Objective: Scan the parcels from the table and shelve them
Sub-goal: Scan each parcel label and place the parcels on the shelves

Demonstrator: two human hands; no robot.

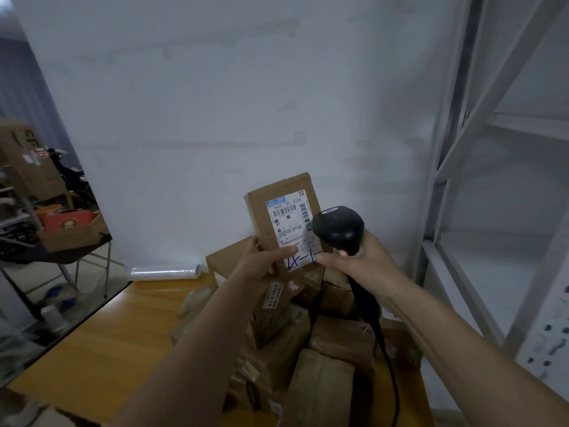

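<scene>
Head view: left hand (261, 263) grips small labelled parcel (284, 217) upright; right hand (363, 260) clasps barcode scanner (337, 228) just beside its label. Many parcels (332, 359) piled on tabletop (117, 349) below both hands; shelving (492, 241) right of scanner bare. Judged: early, scanning one

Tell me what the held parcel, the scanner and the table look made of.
Parcel: brown cardboard, matte, with a white paper label. Scanner: likely black plastic, smooth with a slight sheen. Table: wood or wood-look laminate, orange-brown, glossy where light reflects.
</scene>
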